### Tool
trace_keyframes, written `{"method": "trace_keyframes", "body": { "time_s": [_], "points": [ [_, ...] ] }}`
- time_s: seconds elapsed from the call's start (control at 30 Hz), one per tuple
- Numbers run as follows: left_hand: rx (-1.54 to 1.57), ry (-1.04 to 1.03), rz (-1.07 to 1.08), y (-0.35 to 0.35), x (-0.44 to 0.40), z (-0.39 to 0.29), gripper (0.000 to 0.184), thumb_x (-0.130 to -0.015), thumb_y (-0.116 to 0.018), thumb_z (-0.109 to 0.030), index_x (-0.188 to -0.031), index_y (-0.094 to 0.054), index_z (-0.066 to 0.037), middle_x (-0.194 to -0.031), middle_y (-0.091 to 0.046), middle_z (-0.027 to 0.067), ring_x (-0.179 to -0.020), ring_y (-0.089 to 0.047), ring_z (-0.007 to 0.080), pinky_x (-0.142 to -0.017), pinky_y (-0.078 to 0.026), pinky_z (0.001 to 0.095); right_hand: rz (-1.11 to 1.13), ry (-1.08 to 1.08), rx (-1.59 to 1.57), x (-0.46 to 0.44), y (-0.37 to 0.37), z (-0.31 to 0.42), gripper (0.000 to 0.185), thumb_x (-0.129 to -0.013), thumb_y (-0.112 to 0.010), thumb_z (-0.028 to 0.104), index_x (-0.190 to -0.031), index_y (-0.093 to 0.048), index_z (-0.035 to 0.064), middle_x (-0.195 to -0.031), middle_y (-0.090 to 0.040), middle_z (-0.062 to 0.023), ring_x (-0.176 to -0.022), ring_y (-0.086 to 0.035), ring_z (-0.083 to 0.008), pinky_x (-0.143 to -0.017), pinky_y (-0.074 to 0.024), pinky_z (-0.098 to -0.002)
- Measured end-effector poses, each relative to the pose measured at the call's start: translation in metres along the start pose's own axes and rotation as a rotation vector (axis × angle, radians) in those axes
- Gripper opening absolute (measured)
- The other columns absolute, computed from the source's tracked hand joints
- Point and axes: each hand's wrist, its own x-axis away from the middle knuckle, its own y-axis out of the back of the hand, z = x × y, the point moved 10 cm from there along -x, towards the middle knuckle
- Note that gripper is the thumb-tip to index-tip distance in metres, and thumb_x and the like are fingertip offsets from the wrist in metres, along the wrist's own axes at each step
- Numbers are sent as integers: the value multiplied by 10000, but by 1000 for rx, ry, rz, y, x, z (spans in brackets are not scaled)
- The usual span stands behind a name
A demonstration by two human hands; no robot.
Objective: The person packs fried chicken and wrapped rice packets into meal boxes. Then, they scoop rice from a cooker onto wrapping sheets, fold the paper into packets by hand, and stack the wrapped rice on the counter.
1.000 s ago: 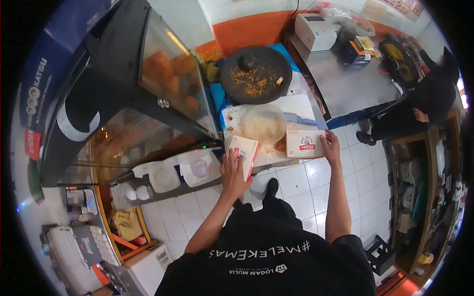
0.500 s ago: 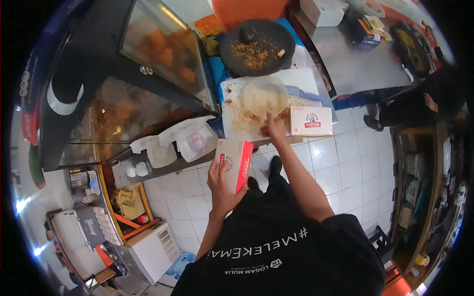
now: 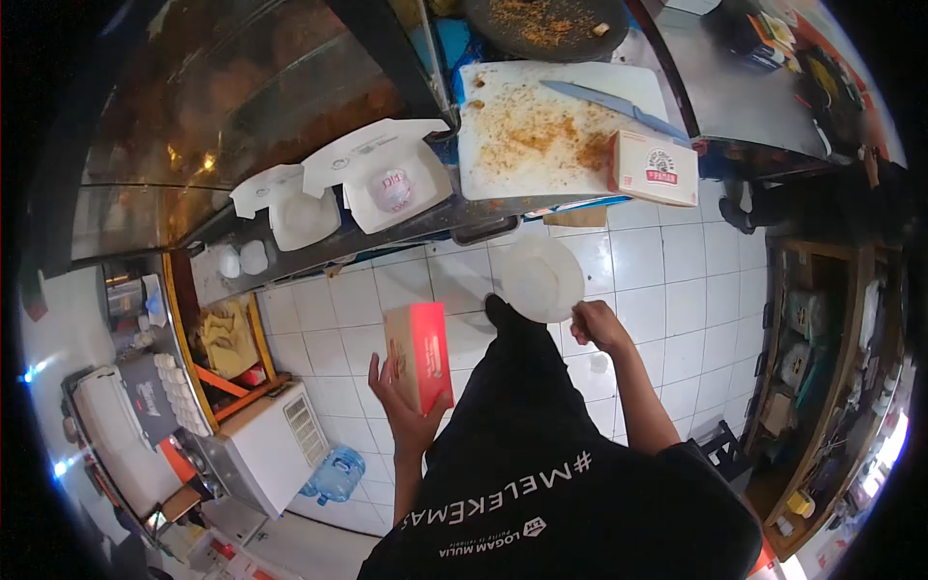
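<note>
My left hand point(image 3: 408, 411) grips a red and white food box point(image 3: 420, 356) above the tiled floor. Pinched at its rim in my right hand point(image 3: 601, 327) is a round translucent plastic lid or bowl point(image 3: 542, 278), held out over the floor. Beyond it, a white cutting board point(image 3: 522, 135) is covered with brown crumbs. A knife with a blue-grey handle point(image 3: 638, 116) lies across the board's far right part. Another closed food box point(image 3: 654, 169) sits at the board's near right corner. To the left, an open white box point(image 3: 398, 181) has a round labelled packet point(image 3: 393, 189) inside.
A second open white box point(image 3: 302, 217) stands left on the counter, near small white cups point(image 3: 242, 259). At the top is a dark stone mortar point(image 3: 547, 27) with crumbs. A blue water bottle point(image 3: 335, 474) lies on the floor. Another person point(image 3: 822, 205) is at the right.
My right hand has left the box at the board, taken the round plastic piece by its rim and drawn it back off the board. My left hand has brought its box back from the counter.
</note>
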Motion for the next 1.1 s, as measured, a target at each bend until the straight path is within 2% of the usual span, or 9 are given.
{"method": "trace_keyframes", "body": {
  "time_s": [0.27, 0.57, 0.63, 0.7, 0.77, 0.83, 0.93, 1.03, 1.1],
  "points": [
    [652, 571, 167, -25, 64, 73, 1220, -690, -906, -253, -1573, -75, -124, -1432, -401, 274, -1288, -511, 354, -1032, -491, 485, -284, 327, 36, -223, 94, 49, 320, -982, -526, 240, -774, -610, 12, -588, -599, -100, -447, -567, -187, -432, -478, -320],
    [693, 478, 132, -8, 32, 67, 1169, -728, -887, -250, -1577, -98, -96, -1372, -456, 261, -1184, -585, 304, -964, -545, 418, -239, 672, -354, -282, 46, 113, 76, -940, -565, 98, -969, -597, 35, -758, -653, -98, -667, -663, -221, -558, -539, -336],
    [718, 507, 119, -6, 16, 50, 1136, -737, -876, -229, -1575, -123, -83, -1402, -443, 243, -1206, -569, 297, -959, -548, 406, -130, 715, 439, -271, 9, 84, 197, -870, -589, 4, -1066, -594, 12, -892, -683, -106, -797, -680, -232, -637, -554, -352],
    [748, 483, 116, -7, -5, 35, 1002, -804, -810, -207, -1569, -178, -62, -1458, -418, 201, -1287, -501, 281, -1019, -493, 396, 165, 866, 632, -111, -100, 90, 524, -789, -672, -4, -1292, -531, 29, -1281, -603, -186, -1092, -634, -282, -917, -518, -417],
    [888, 453, 155, -16, -23, 22, 824, -906, -711, -202, -1562, -238, -42, -1515, -389, 153, -1386, -406, 260, -1115, -395, 388, 395, 1032, 830, 50, -190, 121, 1040, -603, -909, 120, -1504, -389, 141, -1540, -360, -196, -1459, -310, -396, -1181, -296, -511],
    [1013, 350, 293, -26, -36, -17, 635, -1048, -526, -325, -1555, -279, -34, -1547, -360, 136, -1439, -328, 223, -1193, -250, 370, 341, 1356, 1039, 135, -228, 111, 1016, -648, -889, 213, -1524, -375, 195, -1597, -260, -220, -1490, -244, -432, -1206, -205, -597],
    [931, 293, 716, -48, -19, -22, 858, -989, -290, -704, -1564, -269, -68, -1516, -434, 101, -1364, -453, 245, -1118, -383, 434, 269, 1448, 1004, 192, -241, 153, 1059, -656, -892, 247, -1542, -315, 186, -1585, -238, -277, -1494, -216, -450, -1203, -201, -592],
    [761, -28, 780, -10, -45, -86, 1117, -836, -265, -895, -1559, -275, -44, -1525, -415, 156, -1369, -443, 286, -1096, -403, 476, 387, 1309, 787, 218, -226, 209, 1153, -670, -914, 271, -1569, -208, 121, -1576, -254, -259, -1486, -255, -398, -1204, -236, -516],
    [320, -437, 465, 23, -65, -125, 872, -870, -659, -599, -1460, -410, -6, -1555, -357, 206, -1431, -377, 355, -1128, -370, 468, 358, 1176, 545, 229, -212, 220, 1200, -686, -919, 296, -1572, -143, 66, -1565, -273, -221, -1472, -273, -335, -1193, -260, -463]
  ]
}}
